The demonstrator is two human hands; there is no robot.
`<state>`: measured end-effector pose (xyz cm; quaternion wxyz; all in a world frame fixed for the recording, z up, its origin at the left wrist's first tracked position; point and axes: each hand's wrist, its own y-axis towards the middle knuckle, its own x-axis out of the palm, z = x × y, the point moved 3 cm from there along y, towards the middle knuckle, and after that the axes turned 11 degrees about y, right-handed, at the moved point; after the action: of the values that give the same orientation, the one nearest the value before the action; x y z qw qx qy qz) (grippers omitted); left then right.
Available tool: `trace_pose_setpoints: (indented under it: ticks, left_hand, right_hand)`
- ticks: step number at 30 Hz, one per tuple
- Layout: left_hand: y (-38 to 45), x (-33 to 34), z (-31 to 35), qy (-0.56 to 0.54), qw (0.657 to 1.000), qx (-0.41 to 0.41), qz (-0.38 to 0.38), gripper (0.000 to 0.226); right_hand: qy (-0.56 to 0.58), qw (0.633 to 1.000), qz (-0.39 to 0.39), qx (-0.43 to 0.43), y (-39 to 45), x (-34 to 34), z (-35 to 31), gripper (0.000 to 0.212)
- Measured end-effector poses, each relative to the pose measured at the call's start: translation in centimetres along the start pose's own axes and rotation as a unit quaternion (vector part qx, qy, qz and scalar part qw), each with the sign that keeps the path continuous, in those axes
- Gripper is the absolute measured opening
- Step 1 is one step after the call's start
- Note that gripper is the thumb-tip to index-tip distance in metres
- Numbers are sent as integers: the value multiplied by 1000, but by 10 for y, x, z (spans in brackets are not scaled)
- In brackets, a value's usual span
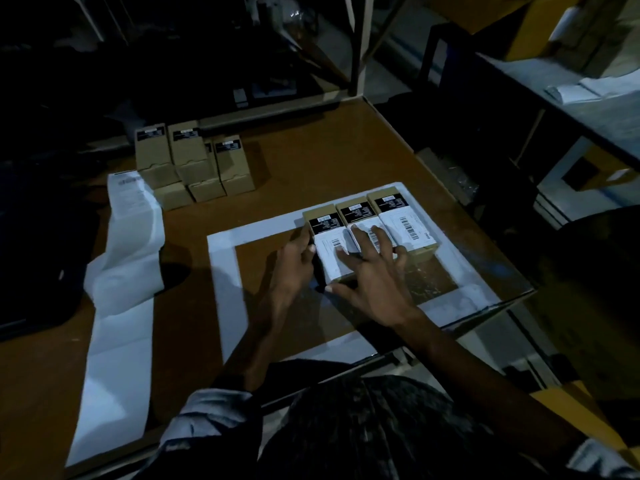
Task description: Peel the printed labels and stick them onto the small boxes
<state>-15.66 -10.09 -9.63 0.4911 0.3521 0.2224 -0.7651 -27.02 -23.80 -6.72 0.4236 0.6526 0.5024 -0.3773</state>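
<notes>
Three small brown boxes lie side by side inside a white taped square (221, 271) on the brown table. The left box (327, 237), the middle box (356, 211) and the right box (403, 220) each carry a black sticker and a white barcode label. My right hand (374, 275) lies flat with spread fingers on the labels of the left and middle boxes. My left hand (294, 265) touches the left side of the left box, its fingers partly hidden. A long white label strip (117, 306) runs down the table's left side.
A stack of several more small brown boxes (192, 161) stands at the table's far left. The table's right edge (450, 199) drops to a dark gap. A shelf with white paper (571, 91) is at the far right. My dark clothing fills the bottom.
</notes>
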Motion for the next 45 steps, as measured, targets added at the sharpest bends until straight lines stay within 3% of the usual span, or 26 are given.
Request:
trace_pose_setpoints:
  ticks: [16, 24, 28, 32, 35, 39, 41, 45]
  left_hand:
    - [18, 35, 39, 29, 999, 27, -11, 53]
    - [12, 37, 55, -28, 999, 37, -6, 55]
    - [-5, 21, 53, -64, 997, 37, -10, 44]
    - [-14, 1, 27, -26, 999, -34, 25, 28]
    - [-18, -17, -8, -74, 991, -102, 38, 14]
    - [-18, -53, -47, -97, 983, -133, 76, 21]
    - [-13, -75, -66, -97, 982, -133, 93, 24]
    - [7, -112, -98, -76, 989, -89, 89, 21]
  right_hand:
    - [30, 999, 1, 40, -5, -15, 59, 70]
    - [31, 997, 5, 69, -5, -18, 61, 71]
    - [33, 997, 7, 75, -6, -19, 49, 70]
    - [46, 997, 2, 69, -4, -18, 29, 62]
    - [40, 998, 9, 56, 1, -11, 9, 52]
    - [69, 996, -10, 49, 25, 1, -29, 36]
    - [102, 994, -18, 39, 44, 9, -50, 29]
    - [193, 980, -22, 30, 87, 23, -88, 40]
